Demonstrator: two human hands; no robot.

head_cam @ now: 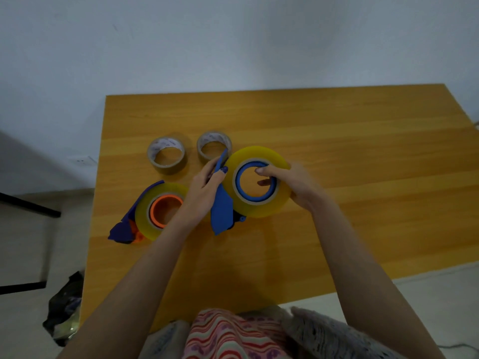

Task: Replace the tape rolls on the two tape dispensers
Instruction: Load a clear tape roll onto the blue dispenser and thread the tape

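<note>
Two tape dispensers and four rolls are on the wooden desk (363, 151): two large yellow rolls and two small, nearly spent ones. The small ones stand side by side toward the far left corner. Both the left small roll (166, 144) and the right small roll (213, 137) are thin brownish rings with a printed pale inner wall.

The purple dispenser (121, 230) lies near the left edge. It carries the first yellow roll (142, 213) on an orange hub (155, 204).

The blue dispenser (221, 213) is about mid-desk, just right of the purple one. It carries the second yellow roll (259, 154) on a blue hub (239, 189). This roll is thick, glossy and translucent, and sits just beside the right small roll. Whether the blue dispenser rests on the desk or is lifted cannot be told.

The left hand (204, 187) curls around the blue dispenser's flat plate and holds it. The right hand (293, 182) grips the second yellow roll, fingertips hooked inside the hub and palm wrapped round the outer right side.

A black bag (64, 307) lies on the floor off the near left corner.
</note>
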